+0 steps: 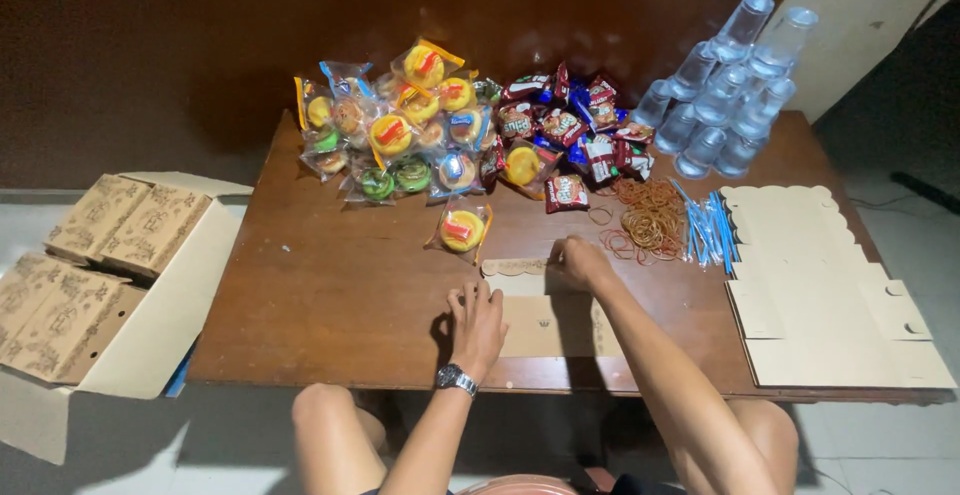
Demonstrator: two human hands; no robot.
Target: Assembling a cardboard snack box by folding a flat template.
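Two hands are down on a flat cardboard box blank at the near edge of the wooden table; the left hand, with a wristwatch on the wrist, lies palm-down with fingers spread flat on the blank's left part, gripping nothing, just pressing; the right hand sits at the blank's far edge by its scalloped flap, fingers curled in close on the cardboard (whether it pinches the flap or only presses it, I cannot tell).

Over to the containers: on the floor at the left, a large open carton holds folded printed boxes, lying side by side and filling it; at the far right corner of the table, clear plastic cups are piled on their sides, and what is in them cannot be made out.

Across the back of the table, a heap of wrapped pastries in clear packets; one single packet lies apart, just beyond the blank; to the right of the heap, dark red snack packets; then a loose pile of rubber bands, near the right hand; beside that, blue straws; and at the right edge, a stack of flat box blanks.
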